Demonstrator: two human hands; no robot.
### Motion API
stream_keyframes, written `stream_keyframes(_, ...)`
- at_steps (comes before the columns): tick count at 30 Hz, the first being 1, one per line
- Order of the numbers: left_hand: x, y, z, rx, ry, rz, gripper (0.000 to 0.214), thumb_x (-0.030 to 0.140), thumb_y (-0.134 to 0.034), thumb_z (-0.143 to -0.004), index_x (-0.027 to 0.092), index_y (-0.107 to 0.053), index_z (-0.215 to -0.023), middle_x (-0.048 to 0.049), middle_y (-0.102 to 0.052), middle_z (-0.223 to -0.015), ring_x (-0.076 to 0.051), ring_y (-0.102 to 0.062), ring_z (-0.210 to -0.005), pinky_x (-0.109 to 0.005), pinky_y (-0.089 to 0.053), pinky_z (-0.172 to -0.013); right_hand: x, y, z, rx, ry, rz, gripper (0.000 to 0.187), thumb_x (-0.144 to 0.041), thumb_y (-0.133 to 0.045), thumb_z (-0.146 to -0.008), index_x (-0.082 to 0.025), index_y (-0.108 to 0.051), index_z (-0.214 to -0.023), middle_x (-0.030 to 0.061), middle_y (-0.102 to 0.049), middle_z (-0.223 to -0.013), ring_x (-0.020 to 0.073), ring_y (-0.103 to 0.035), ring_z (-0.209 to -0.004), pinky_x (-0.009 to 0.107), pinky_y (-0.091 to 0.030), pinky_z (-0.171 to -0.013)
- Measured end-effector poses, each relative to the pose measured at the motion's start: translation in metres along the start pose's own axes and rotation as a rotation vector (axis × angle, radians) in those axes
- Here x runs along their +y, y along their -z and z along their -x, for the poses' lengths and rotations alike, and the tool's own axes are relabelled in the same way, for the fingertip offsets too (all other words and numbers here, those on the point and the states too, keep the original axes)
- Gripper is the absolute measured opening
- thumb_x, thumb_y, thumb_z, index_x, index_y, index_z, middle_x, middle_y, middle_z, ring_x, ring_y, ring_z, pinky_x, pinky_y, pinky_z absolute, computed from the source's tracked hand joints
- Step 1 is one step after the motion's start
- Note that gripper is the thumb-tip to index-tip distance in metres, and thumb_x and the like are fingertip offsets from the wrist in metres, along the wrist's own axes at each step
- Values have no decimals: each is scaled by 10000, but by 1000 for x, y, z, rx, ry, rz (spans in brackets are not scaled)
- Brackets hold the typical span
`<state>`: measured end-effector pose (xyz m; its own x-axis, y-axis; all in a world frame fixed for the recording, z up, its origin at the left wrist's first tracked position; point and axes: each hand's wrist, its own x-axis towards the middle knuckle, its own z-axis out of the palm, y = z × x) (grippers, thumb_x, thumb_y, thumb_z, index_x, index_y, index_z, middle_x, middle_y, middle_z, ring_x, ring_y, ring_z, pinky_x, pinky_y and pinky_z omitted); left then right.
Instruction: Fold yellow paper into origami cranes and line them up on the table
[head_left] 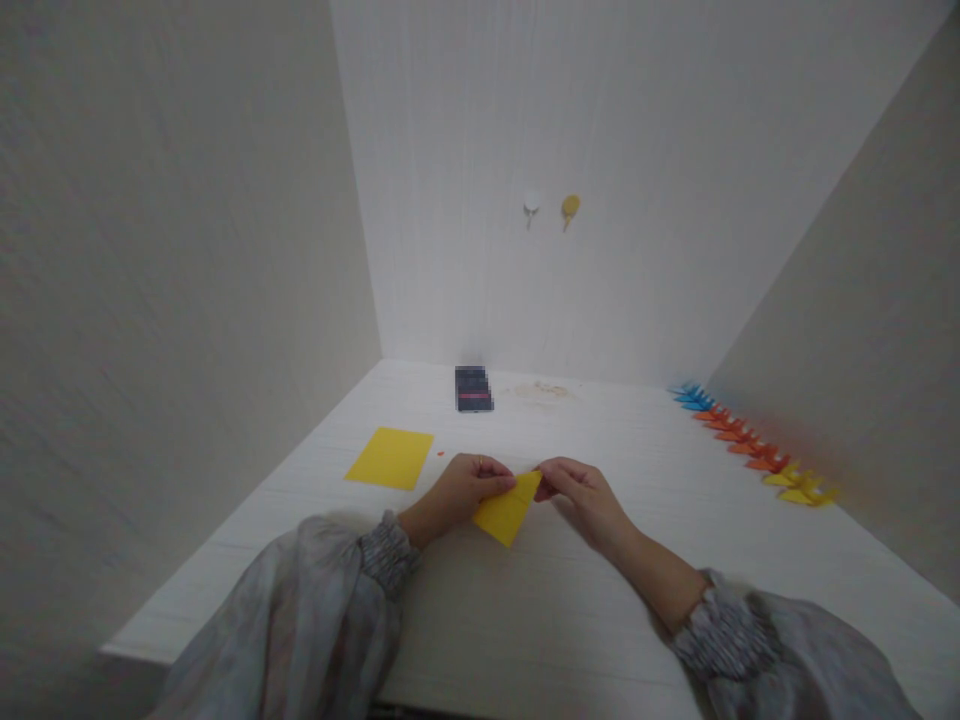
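Note:
A folded piece of yellow origami paper (509,513) is held between my two hands, just above the white table. My left hand (474,487) is closed on its upper left side, thumb on top. The fingers of my right hand (581,490) pinch its upper right corner. Part of the paper's left edge is hidden behind my left hand. To the left of that hand, a flat sheet of yellow paper (390,458) lies on the table (600,620).
A dark phone (473,389) lies near the back wall, with a small orange scrap (441,454) in front of it. Folded paper figures in blue (694,397), orange (742,440) and yellow (801,485) line the right wall. Two small hooks (570,207) are on the back wall.

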<state>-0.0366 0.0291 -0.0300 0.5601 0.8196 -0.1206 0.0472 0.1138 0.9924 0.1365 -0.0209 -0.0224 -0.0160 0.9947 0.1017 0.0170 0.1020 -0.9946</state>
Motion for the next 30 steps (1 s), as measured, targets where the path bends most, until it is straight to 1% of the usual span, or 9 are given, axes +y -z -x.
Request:
stream_keyframes(4,2,-2,0,-36,-3,-1,269,339,-659,-566,123,-604,-717,-27,-619,-677,-113,-534,-580,-239,-382,-562,7,-6,-2,-2,-50,57,182,-344,-624,-624,-166,-604,-655,-4,-589,-550,111,-524,-498,240,-416,-512)
stream_keyframes(6,4,-4,0,-52,-1,-5,262,331,-659,-565,119,-602,-708,-24,-614,-666,-105,-527,-570,-232,-375,-556,9,-7,-2,12,-56,83,166,-327,-623,-623,-164,-598,-641,-8,-581,-526,108,-516,-481,233,-399,-495)
stream_keyframes(10,7,-6,3,-73,9,-14,262,332,-661,-555,119,-593,-690,-15,-601,-636,-102,-513,-553,-231,-361,-542,7,-7,-1,-7,-44,116,152,-310,-608,-636,-158,-613,-635,-7,-576,-520,104,-512,-482,226,-383,-492)
stream_keyframes(14,8,-7,4,-58,-1,-18,265,341,-658,-554,122,-592,-687,-9,-590,-625,-100,-502,-546,-232,-352,-535,5,-8,0,-11,-53,91,150,-308,-617,-625,-159,-618,-628,-6,-581,-520,107,-517,-486,227,-385,-494)
stream_keyframes(18,8,-6,4,-62,0,11,254,322,-665,-551,124,-586,-688,-12,-595,-636,-105,-512,-556,-238,-364,-545,1,-7,0,-14,-79,3,138,-294,-616,-628,-157,-630,-623,-1,-594,-529,103,-522,-490,229,-403,-515)
stream_keyframes(23,9,-5,3,-17,5,35,225,298,-667,-551,125,-576,-663,3,-580,-608,-90,-497,-528,-228,-358,-532,-4,-2,-1,72,-57,-60,122,-267,-598,-645,-158,-629,-599,2,-596,-527,94,-519,-490,220,-408,-523)
stream_keyframes(25,8,-5,4,-10,7,23,226,304,-663,-555,124,-575,-661,5,-577,-605,-90,-494,-529,-226,-358,-530,-5,-1,-1,86,-44,-72,120,-266,-600,-642,-156,-627,-601,4,-598,-536,91,-516,-489,219,-406,-523)
stream_keyframes(30,9,-5,5,-70,3,-1,247,332,-639,-584,121,-585,-702,-12,-591,-645,-101,-506,-560,-231,-367,-547,-5,-2,-1,84,-20,-22,160,-298,-596,-647,-146,-611,-597,5,-579,-528,94,-489,-484,227,-387,-506)
